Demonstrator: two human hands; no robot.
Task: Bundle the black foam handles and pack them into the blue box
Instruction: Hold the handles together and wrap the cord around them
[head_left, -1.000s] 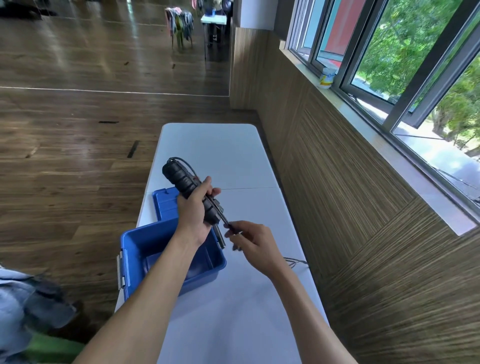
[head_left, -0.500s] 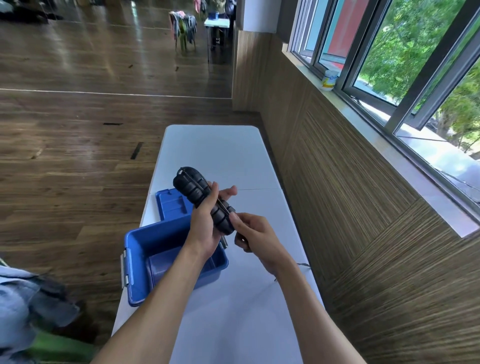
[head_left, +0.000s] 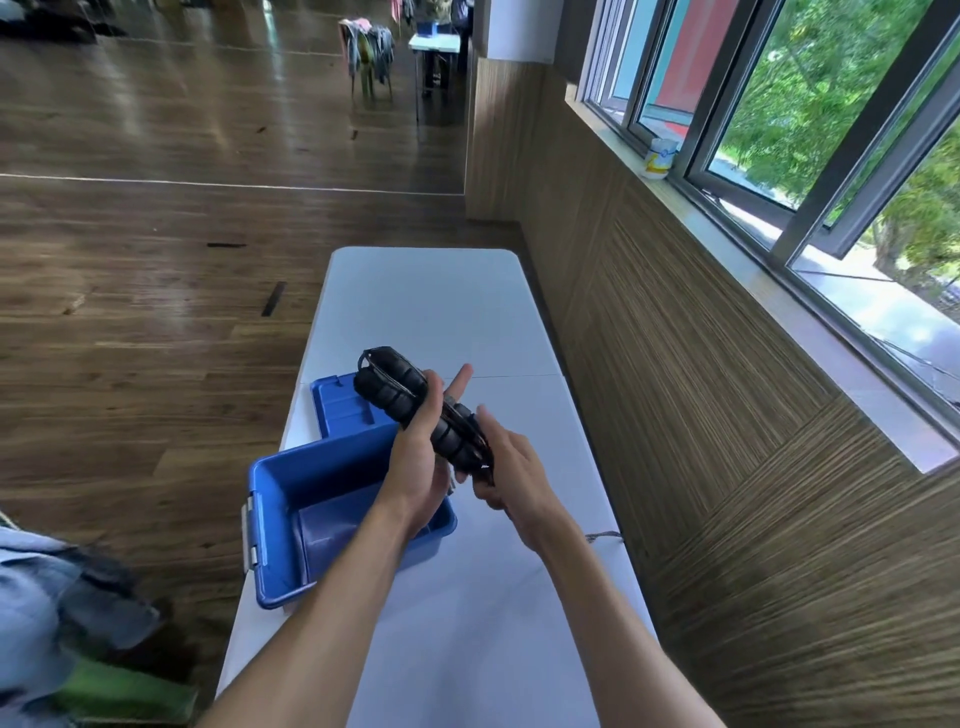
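The black foam handles (head_left: 395, 387) lie side by side as one bundle with a thin cord looped around them, held above the table. My left hand (head_left: 423, 457) grips the bundle around its middle, index finger sticking out. My right hand (head_left: 511, 475) pinches the cord at the bundle's near end. The open blue box (head_left: 270, 499) sits on the white table (head_left: 431, 301) just left of and below my hands, and it looks empty inside.
The box's blue lid (head_left: 343, 405) lies flat behind the box. A short piece of cord (head_left: 602, 535) rests at the table's right edge. A wood-panelled wall runs close along the right side. Wooden floor drops off to the left.
The cord that stretched away from the bundle toward my right hand is now wound close against it. My right hand has moved in to the bundle's near end. The bundle has tilted slightly.
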